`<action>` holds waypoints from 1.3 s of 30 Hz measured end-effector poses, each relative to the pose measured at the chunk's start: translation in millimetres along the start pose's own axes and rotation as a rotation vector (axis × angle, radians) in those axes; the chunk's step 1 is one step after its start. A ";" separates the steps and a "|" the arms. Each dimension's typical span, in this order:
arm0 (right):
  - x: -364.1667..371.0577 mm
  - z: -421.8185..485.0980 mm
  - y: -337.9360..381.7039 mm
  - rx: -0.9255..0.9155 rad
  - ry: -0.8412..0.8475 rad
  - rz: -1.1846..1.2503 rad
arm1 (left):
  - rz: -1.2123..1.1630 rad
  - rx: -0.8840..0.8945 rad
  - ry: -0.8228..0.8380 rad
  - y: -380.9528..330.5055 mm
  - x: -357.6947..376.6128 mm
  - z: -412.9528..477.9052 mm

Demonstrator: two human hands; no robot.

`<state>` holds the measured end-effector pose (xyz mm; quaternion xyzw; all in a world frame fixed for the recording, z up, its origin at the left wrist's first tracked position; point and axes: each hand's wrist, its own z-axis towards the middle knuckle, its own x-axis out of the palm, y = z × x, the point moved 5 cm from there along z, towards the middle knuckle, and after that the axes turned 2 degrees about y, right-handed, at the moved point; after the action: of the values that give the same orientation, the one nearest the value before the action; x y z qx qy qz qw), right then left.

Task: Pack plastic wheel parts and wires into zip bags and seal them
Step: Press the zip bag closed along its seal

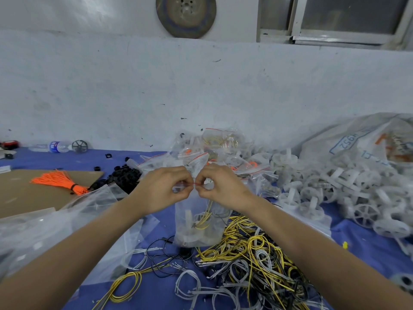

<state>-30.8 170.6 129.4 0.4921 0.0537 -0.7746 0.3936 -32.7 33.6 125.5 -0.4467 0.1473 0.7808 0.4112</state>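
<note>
A clear zip bag (199, 222) stands upright at the table's middle, holding a white plastic wheel part and yellow wires. My left hand (164, 189) and my right hand (218, 185) pinch its red zip strip at the top, fingertips almost touching. Loose yellow, grey and black wires (250, 262) lie in a tangle in front of the bag. White plastic wheel parts (324, 193) are heaped to the right. Filled, sealed zip bags (214, 148) pile up behind my hands.
A stack of empty clear bags (67, 218) lies at the left over cardboard (24, 193). An orange wire bundle (60, 181) and black rings (124, 175) sit behind it. A large white sack (366, 142) stands at the right; a water bottle (54, 147) lies by the wall.
</note>
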 end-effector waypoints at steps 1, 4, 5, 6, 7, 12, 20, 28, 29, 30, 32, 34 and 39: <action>0.1 -0.1 0.3 0.000 -0.003 0.003 | -0.008 0.002 0.006 0.2 1.3 0.3; 0.2 -1.5 0.7 -0.003 -0.011 0.030 | -0.030 0.010 0.005 0.6 2.7 0.7; 0.1 -2.1 0.4 0.002 -0.016 0.048 | -0.042 0.009 0.002 0.5 2.6 0.5; 0.0 -2.3 -0.3 0.012 -0.017 0.062 | -0.059 0.007 -0.001 0.4 2.6 0.6; 0.1 -2.0 -1.5 0.027 -0.014 0.073 | -0.077 0.004 -0.004 0.2 2.6 0.6; 1.3 1.6 -5.5 0.113 0.032 0.137 | -0.150 -0.053 -0.017 5.2 6.2 1.9; 0.2 2.0 -6.6 0.231 0.133 0.249 | -0.240 -0.125 0.024 9.3 9.3 4.1; -2.6 8.0 -9.0 0.298 0.215 0.241 | -0.228 -0.149 0.068 6.0 9.6 8.0; -2.3 8.2 -9.8 0.308 0.230 0.250 | -0.231 -0.148 0.072 5.2 9.5 8.0; -2.1 8.3 -10.2 0.316 0.244 0.257 | -0.239 -0.146 0.074 4.4 9.3 8.0; -2.2 8.4 -9.9 0.317 0.257 0.260 | -0.256 -0.146 0.076 3.1 8.7 7.9; -2.9 8.5 -8.9 0.299 0.248 0.250 | -0.258 -0.147 0.074 2.5 7.9 8.1; -5.1 7.7 -5.6 0.236 0.195 0.198 | -0.206 -0.137 0.054 3.6 6.3 8.7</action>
<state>-39.0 173.6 135.7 0.6106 -0.0485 -0.6816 0.4003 -42.1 39.8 124.7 -0.5076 0.0579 0.7302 0.4537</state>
